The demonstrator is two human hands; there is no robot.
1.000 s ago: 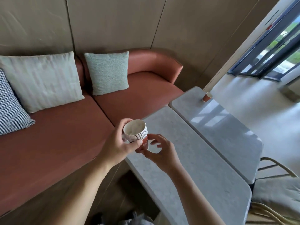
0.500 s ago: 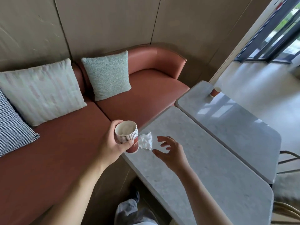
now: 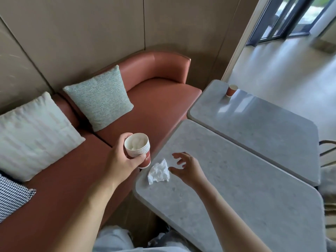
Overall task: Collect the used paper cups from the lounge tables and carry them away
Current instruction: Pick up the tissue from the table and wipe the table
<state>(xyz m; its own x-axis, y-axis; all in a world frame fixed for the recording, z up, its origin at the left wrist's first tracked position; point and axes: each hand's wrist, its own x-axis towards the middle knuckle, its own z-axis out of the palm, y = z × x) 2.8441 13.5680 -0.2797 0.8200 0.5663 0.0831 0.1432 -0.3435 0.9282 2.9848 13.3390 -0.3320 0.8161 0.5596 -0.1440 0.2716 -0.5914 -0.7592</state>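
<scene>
Here, the left hand (image 3: 122, 160) wraps around a nested stack of paper cups (image 3: 138, 149), white material showing inside the top cup, held over the sofa (image 3: 160, 106) beside the near table (image 3: 236, 188). The right hand (image 3: 188, 167) hovers with fingers spread wide, a crumpled tissue (image 3: 158, 172) just beside it at 9 o'clock. At 1 o'clock, a lone cup (image 3: 231, 90) stands upright on the far table (image 3: 263, 128).

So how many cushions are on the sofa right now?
3. A speckled green one leans on the backrest, a pale striped one sits left of it, and a houndstooth one is cut off at the frame's left edge; more may lie beyond.
</scene>
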